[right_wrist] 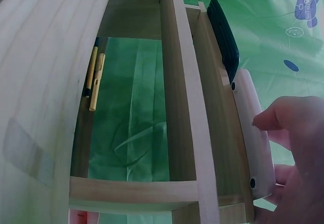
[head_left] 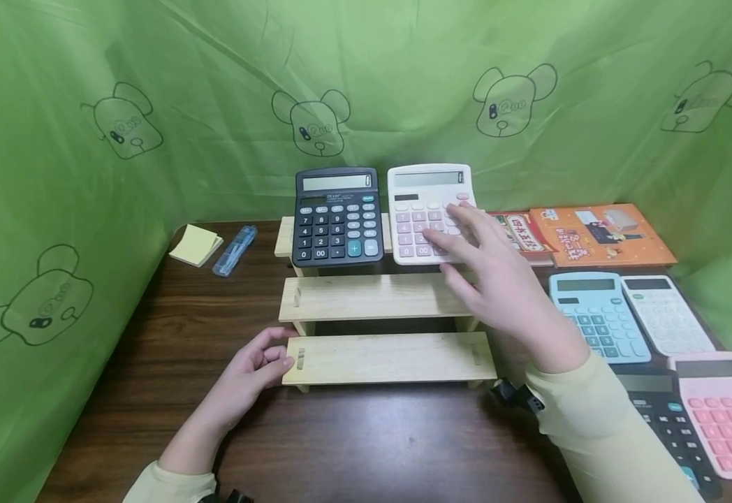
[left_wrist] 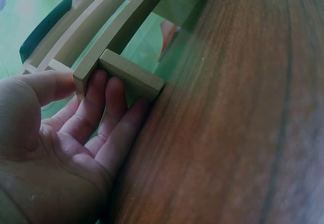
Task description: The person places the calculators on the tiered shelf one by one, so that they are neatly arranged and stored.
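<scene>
A three-tier wooden stand [head_left: 385,360] sits on the table. On its top tier a dark calculator [head_left: 337,216] and, right of it, a white calculator with pink keys [head_left: 411,227] lean back side by side, both displays reading 0. My right hand [head_left: 498,272] lies over the white calculator, fingertips on its keys and right part, thumb at its lower edge. In the right wrist view the thumb touches that edge. My left hand [head_left: 249,370] pinches the left end of the lowest tier, thumb on top; the left wrist view shows the curled fingers [left_wrist: 88,107] underneath.
Right of the stand lie blue [head_left: 601,314], white [head_left: 668,314], black [head_left: 661,419] and pink calculators [head_left: 724,412]. Behind them is an orange book [head_left: 601,234] beside a red one [head_left: 523,234]. Yellow sticky notes [head_left: 195,244] and a blue object [head_left: 235,251] lie at back left. Green cloth surrounds the table.
</scene>
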The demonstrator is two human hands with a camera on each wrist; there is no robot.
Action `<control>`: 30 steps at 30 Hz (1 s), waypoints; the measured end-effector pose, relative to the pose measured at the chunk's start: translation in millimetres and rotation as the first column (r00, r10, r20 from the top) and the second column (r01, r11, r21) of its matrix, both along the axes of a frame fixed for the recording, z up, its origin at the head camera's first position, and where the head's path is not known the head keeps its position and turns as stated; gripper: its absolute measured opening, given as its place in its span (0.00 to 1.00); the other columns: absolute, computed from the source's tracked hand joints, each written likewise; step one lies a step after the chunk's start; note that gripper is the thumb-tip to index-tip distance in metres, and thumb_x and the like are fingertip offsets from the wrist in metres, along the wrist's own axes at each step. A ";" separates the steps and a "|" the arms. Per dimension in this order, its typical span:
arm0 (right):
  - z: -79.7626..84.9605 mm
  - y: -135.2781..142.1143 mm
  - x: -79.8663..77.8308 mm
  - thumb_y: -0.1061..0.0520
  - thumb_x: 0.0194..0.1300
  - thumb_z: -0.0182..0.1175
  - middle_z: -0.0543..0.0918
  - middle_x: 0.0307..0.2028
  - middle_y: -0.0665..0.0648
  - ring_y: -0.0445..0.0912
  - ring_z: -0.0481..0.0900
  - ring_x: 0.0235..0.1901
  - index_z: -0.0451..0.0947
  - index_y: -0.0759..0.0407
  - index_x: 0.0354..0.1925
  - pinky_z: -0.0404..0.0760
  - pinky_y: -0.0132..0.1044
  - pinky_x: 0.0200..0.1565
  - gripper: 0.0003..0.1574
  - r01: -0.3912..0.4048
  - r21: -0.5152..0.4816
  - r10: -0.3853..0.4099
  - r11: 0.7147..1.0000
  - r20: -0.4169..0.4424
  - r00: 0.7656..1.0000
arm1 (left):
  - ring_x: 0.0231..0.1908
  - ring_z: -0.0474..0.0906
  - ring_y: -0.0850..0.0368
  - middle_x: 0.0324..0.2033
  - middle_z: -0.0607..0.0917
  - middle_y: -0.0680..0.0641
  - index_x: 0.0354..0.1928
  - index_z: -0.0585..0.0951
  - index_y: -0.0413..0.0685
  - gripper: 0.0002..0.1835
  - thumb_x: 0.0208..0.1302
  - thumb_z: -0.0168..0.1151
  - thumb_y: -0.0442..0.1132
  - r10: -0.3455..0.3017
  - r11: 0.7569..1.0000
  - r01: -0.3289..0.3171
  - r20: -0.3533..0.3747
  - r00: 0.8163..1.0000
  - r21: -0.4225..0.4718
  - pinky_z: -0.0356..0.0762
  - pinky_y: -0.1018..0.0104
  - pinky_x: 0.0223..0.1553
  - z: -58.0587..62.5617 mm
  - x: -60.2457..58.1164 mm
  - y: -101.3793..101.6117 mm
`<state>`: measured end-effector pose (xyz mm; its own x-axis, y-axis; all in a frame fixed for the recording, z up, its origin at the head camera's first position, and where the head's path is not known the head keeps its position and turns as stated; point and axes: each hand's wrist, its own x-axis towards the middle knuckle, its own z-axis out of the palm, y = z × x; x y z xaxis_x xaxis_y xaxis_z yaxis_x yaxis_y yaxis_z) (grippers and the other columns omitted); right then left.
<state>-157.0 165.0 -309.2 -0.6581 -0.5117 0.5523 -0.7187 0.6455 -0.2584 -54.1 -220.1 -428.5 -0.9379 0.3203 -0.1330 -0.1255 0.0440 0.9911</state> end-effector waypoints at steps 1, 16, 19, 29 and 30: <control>-0.4 -0.1 -0.1 0.56 0.62 0.62 0.60 0.71 0.60 0.57 0.53 0.71 0.73 0.44 0.65 0.57 0.59 0.64 0.32 -0.001 0.001 0.001 1.000 -0.001 1.000 | 0.40 0.82 0.49 0.40 0.82 0.33 0.63 0.64 0.39 0.23 0.71 0.56 0.36 -0.003 1.000 0.003 0.002 1.000 0.001 0.79 0.60 0.43 -0.2 0.1 -0.1; -3.4 -2.5 0.8 0.50 0.67 0.60 0.60 0.71 0.60 0.57 0.54 0.71 0.71 0.42 0.66 0.57 0.59 0.64 0.29 0.019 0.028 -0.019 0.999 -0.009 1.000 | 0.41 0.82 0.48 0.41 0.82 0.32 0.64 0.63 0.39 0.23 0.71 0.56 0.36 -0.011 1.000 0.011 0.014 1.000 0.009 0.79 0.59 0.43 0.3 -1.0 0.2; -2.1 -2.9 0.8 0.50 0.67 0.61 0.60 0.71 0.60 0.56 0.52 0.71 0.71 0.42 0.66 0.58 0.59 0.64 0.29 0.019 0.026 -0.019 0.999 -0.004 1.000 | 0.41 0.82 0.48 0.42 0.82 0.32 0.64 0.63 0.40 0.23 0.71 0.56 0.37 -0.006 1.000 0.006 0.020 1.000 0.005 0.79 0.58 0.44 0.7 -1.6 0.4; -1.8 -3.9 -2.2 0.52 0.66 0.61 0.61 0.71 0.59 0.56 0.50 0.72 0.73 0.41 0.65 0.58 0.63 0.62 0.29 0.023 0.015 -0.023 1.000 -0.008 1.000 | 0.43 0.82 0.47 0.44 0.81 0.32 0.64 0.63 0.39 0.23 0.72 0.55 0.37 -0.009 1.000 0.008 0.011 1.000 0.022 0.79 0.58 0.44 0.2 -0.9 0.3; -1.9 -3.8 -2.3 0.52 0.66 0.61 0.61 0.70 0.59 0.57 0.49 0.72 0.73 0.41 0.64 0.60 0.64 0.61 0.28 0.026 0.012 -0.026 1.000 -0.009 1.000 | 0.43 0.82 0.47 0.44 0.81 0.32 0.64 0.63 0.38 0.23 0.72 0.55 0.36 -0.011 1.000 0.011 0.009 1.000 0.026 0.79 0.58 0.45 0.0 -0.7 0.2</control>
